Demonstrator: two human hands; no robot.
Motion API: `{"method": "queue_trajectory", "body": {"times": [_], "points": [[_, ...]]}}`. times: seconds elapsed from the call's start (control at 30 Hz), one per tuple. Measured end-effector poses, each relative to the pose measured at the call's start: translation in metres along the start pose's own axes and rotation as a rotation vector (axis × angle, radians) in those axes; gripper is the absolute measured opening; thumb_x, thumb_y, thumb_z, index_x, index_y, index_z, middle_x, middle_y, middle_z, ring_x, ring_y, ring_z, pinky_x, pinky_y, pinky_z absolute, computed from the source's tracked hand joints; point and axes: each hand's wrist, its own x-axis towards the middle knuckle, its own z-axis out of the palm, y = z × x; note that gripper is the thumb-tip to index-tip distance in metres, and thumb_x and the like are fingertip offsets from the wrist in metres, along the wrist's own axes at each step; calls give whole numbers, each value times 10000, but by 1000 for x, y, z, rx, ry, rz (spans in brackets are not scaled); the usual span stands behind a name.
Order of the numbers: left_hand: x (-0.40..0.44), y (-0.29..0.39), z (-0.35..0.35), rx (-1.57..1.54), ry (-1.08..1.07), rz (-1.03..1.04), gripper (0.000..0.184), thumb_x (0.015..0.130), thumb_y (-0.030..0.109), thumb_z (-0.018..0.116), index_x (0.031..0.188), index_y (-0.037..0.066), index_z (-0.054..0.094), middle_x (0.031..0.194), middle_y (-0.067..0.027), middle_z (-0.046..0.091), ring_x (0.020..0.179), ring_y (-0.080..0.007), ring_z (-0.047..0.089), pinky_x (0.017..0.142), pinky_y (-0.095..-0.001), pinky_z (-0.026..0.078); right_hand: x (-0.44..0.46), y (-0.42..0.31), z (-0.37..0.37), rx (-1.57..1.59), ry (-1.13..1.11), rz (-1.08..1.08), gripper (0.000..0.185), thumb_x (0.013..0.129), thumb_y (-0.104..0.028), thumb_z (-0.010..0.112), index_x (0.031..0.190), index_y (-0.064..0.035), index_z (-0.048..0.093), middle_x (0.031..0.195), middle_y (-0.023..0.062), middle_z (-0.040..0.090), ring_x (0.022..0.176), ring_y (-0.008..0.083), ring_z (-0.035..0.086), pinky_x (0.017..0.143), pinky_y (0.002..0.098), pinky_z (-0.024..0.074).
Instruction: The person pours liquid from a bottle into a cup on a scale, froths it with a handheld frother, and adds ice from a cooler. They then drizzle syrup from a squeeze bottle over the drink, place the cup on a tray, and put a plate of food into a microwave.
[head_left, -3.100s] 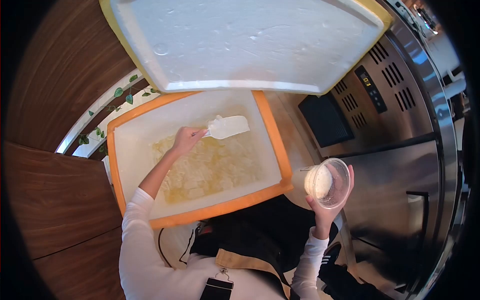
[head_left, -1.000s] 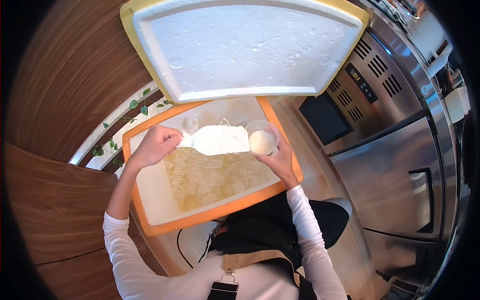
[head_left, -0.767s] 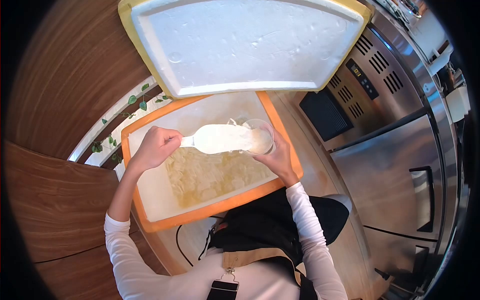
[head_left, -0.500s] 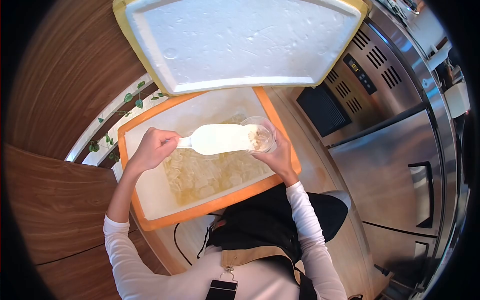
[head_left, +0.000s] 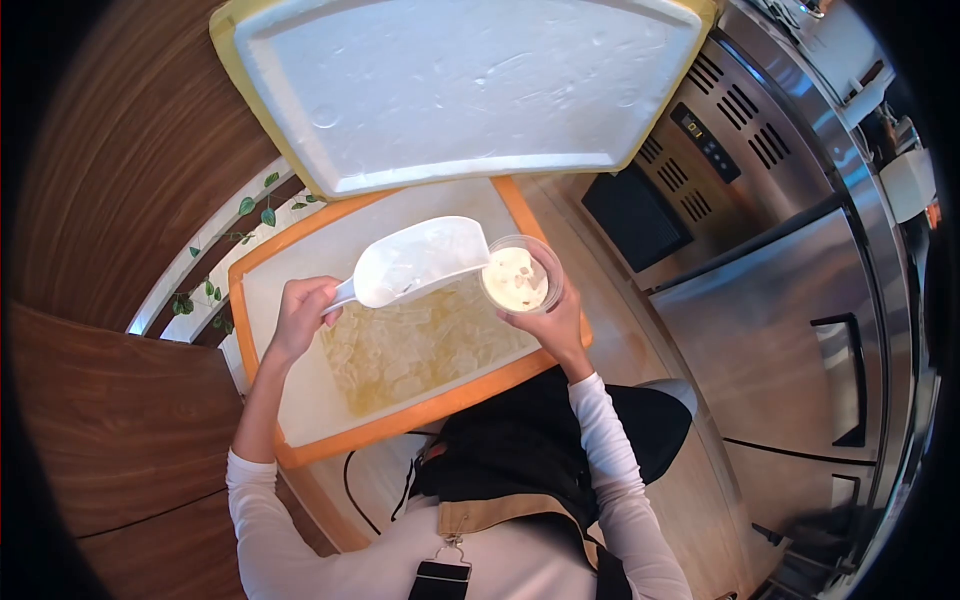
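Observation:
My left hand [head_left: 303,316] is closed around the handle of a white scoop [head_left: 420,262], which is tilted with its open side showing and a few small clear bits in it. The scoop's tip is beside the rim of a clear plastic cup [head_left: 521,275]. That cup is held in my right hand [head_left: 556,322], over the right part of a cooler box. Inside the cup is a cream-coloured filling with some ice pieces on top. Below both hands, ice [head_left: 420,350] covers the floor of the white cooler box, whose rim is orange [head_left: 400,421].
A white foam lid [head_left: 470,90] with yellow edging stands at the far side of the box. On the right is a stainless steel appliance [head_left: 770,320] with vents and a small display. Wooden panels [head_left: 130,400] and a leafy vine [head_left: 247,206] are on the left.
The scoop came up from the box with ice, tipped it into the cup and has turned back, its bowl now nearly empty. My right hand has brought the cup leftward over the box.

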Motion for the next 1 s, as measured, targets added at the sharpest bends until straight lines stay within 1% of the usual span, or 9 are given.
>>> {"method": "queue_trajectory", "body": {"times": [0.1, 0.23, 0.3, 0.43, 0.5, 0.6, 0.73, 0.8, 1.0], "points": [[-7, -15, 2, -43, 47, -8, 343, 920, 259, 493, 860, -28, 669, 581, 7, 515, 522, -53, 441, 465, -213, 310, 1, -10, -5, 62, 11, 48, 850, 572, -55, 871, 1333, 8, 498, 1289, 102, 577, 1185, 181, 558, 1034, 329, 430], [-18, -56, 0, 9, 123, -73, 313, 923, 225, 494, 832, -18, 669, 581, 9, 519, 521, -55, 435, 476, -218, 314, 8, -29, -27, 117, 14, 147, 876, 569, -69, 886, 1344, 14, 485, 1261, 98, 595, 1167, 174, 570, 1016, 325, 448], [-21, -75, -2, 49, 161, -107, 303, 924, 204, 493, 809, -13, 669, 581, 10, 520, 523, -58, 439, 483, -224, 320, 14, -40, -38, 20, -17, 67, 884, 570, -72, 889, 1348, 19, 478, 1252, 99, 600, 1160, 171, 574, 1012, 326, 452], [-19, -53, -9, 140, 48, -2, 302, 928, 172, 492, 795, -29, 673, 588, 4, 533, 541, -63, 466, 502, -239, 351, 17, -39, -47, -35, -24, 54, 890, 570, -77, 893, 1349, 24, 476, 1258, 98, 598, 1158, 170, 575, 1013, 332, 454], [-13, -18, -9, 181, 12, 64, 303, 928, 164, 493, 809, -41, 682, 578, -3, 536, 538, -66, 476, 502, -245, 363, 16, -32, -44, -69, -44, 40, 880, 583, -76, 882, 1355, 26, 472, 1273, 102, 591, 1169, 171, 570, 1017, 332, 449], [-6, 28, -10, 362, -49, 145, 288, 924, 150, 504, 855, -53, 696, 552, -13, 536, 512, -63, 471, 479, -247, 364, 11, -20, -34, -79, -82, 1, 855, 594, -79, 870, 1350, 22, 484, 1281, 102, 590, 1174, 173, 569, 1022, 335, 445], [0, 66, 0, 517, -54, 183, 249, 888, 137, 530, 866, -30, 714, 509, -35, 506, 467, -67, 449, 448, -258, 350, 2, -9, -20, -76, -85, -21, 823, 598, -100, 865, 1331, 19, 509, 1271, 107, 602, 1168, 176, 575, 1017, 335, 448], [3, 76, 1, 629, -65, 188, 236, 869, 134, 540, 860, -19, 718, 503, -45, 497, 457, -72, 444, 444, -261, 346, 0, -11, -18, -75, -119, 35, 864, 572, -60, 873, 1338, 38, 486, 1320, 117, 564, 1207, 182, 544, 1047, 342, 421], [-2, 91, 11, 708, -32, 256, 229, 854, 142, 545, 847, -1, 724, 514, -90, 535, 435, -124, 476, 446, -281, 355, -2, -11, -19, -55, -117, 31, 882, 558, -39, 872, 1342, 48, 477, 1347, 122, 544, 1226, 186, 530, 1064, 344, 402]]}}
